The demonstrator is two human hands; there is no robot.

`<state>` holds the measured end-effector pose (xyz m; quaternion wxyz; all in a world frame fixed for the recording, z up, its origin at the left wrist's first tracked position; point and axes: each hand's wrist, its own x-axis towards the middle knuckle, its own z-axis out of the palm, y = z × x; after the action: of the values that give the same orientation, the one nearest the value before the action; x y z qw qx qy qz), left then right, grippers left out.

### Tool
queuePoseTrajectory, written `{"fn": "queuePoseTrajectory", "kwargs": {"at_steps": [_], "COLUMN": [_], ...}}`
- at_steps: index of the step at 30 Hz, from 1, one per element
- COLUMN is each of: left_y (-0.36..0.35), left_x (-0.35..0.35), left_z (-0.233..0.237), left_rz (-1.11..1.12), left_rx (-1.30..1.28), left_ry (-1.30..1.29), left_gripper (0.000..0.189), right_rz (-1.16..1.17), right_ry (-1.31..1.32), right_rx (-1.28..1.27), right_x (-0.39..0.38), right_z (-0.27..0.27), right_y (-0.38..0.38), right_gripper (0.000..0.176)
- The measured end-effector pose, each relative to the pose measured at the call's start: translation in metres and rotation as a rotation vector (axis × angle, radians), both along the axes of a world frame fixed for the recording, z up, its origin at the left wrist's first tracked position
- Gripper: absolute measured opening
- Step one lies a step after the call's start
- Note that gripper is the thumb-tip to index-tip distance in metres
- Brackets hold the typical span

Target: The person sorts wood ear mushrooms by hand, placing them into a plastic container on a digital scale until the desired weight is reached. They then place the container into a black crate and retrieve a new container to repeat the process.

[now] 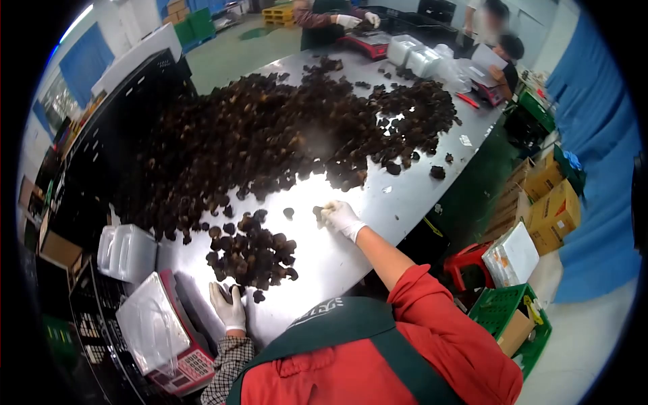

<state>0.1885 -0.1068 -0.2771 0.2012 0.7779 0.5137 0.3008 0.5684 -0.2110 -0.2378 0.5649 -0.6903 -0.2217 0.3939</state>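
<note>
White gloves cover both my hands. My right hand (343,219) is over the bare metal table, its fingertips pinching a brownish mushroom-like piece (318,212). My left hand (228,308) lies at the near edge of a small pile of dark mushroom-like pieces (251,251), fingers curled around a dark piece (231,289). One loose dark piece (289,213) sits between the small pile and my right hand. Beyond, a far larger heap of the same dark pieces (270,128) spreads across the metal table (344,260).
Left of my left hand stands a red scale (192,364) with a clear plastic tray (150,324) on it. Stacked clear containers (127,253) are behind it. Across the table a gloved person (331,20) works at another red scale (368,44). A green crate (509,317) stands at right.
</note>
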Motion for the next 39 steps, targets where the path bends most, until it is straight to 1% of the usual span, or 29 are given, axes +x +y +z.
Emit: {"fn": "queuePoseTrajectory", "kwargs": {"at_steps": [2,6,11,15,16,19,20,23,24,27,28,31,32,33,34,35,36,39], "left_y": [0.0,0.0,0.0,-0.001,0.0,0.0,0.0,-0.001,-0.001,-0.001,-0.001,-0.003,-0.005,-0.009,-0.013,-0.015,-0.013,0.004], "left_x": [0.0,0.002,0.001,0.002,0.002,0.001,0.001,0.002,0.002,0.003,0.003,0.006,0.009,0.011,0.016,0.02,0.021,0.022], "left_z": [-0.001,0.0,-0.001,0.001,0.0,0.0,0.0,0.002,0.001,0.001,0.001,0.008,0.009,0.011,0.015,0.02,0.023,0.032], "left_rz": [0.002,0.017,0.02,0.028,0.026,0.025,0.022,0.022,0.02,-0.004,-0.008,-0.064,-0.089,-0.11,-0.116,-0.122,-0.113,-0.027], "left_rx": [0.003,0.007,0.023,0.028,0.036,0.03,0.039,0.041,0.035,0.071,0.064,0.098,0.042,-0.016,0.017,0.053,0.064,0.062], "left_ry": [-0.003,0.005,0.011,0.024,0.03,0.038,0.046,0.047,0.04,0.062,0.054,0.1,0.048,-0.004,-0.02,-0.037,-0.046,-0.056], "left_gripper": [0.061,0.061,0.061,0.063,0.064,0.065,0.065,0.067,0.068,0.073,0.075,0.08,0.082,0.085,0.085,0.085,0.088,0.089], "right_rz": [0.007,0.026,0.041,0.038,0.067,0.258,0.322,0.359,0.282,0.149,0.165,0.438,0.429,0.464,0.541,0.618,0.629,0.495], "right_ry": [0.051,0.041,0.035,-0.059,-0.124,-0.142,-0.289,-0.33,-0.475,-0.702,-0.923,-1.033,-0.781,-0.679,-0.676,-0.674,-0.711,-0.72], "right_rx": [0.001,-0.046,-0.058,-0.108,-0.126,-0.142,-0.139,-0.075,-0.012,0.032,-0.019,-0.091,0.022,0.123,0.181,0.242,0.246,0.288], "right_x": [0.005,0.006,0.012,0.005,0.0,-0.023,-0.028,-0.037,-0.037,-0.032,-0.03,-0.049,-0.063,-0.079,-0.09,-0.098,-0.101,-0.083], "right_z": [0.001,0.008,-0.006,-0.007,-0.004,0.016,0.008,-0.002,-0.006,-0.002,-0.011,0.003,-0.008,-0.007,-0.003,0.014,0.025,0.02], "right_y": [0.0,0.0,0.005,0.01,0.009,0.009,0.014,0.026,0.032,0.051,0.059,0.068,0.069,0.067,0.066,0.066,0.07,0.102], "right_gripper": [0.005,0.008,0.01,0.013,0.014,0.017,0.02,0.022,0.021,0.02,0.022,0.022,0.025,0.028,0.029,0.03,0.028,0.03]}}
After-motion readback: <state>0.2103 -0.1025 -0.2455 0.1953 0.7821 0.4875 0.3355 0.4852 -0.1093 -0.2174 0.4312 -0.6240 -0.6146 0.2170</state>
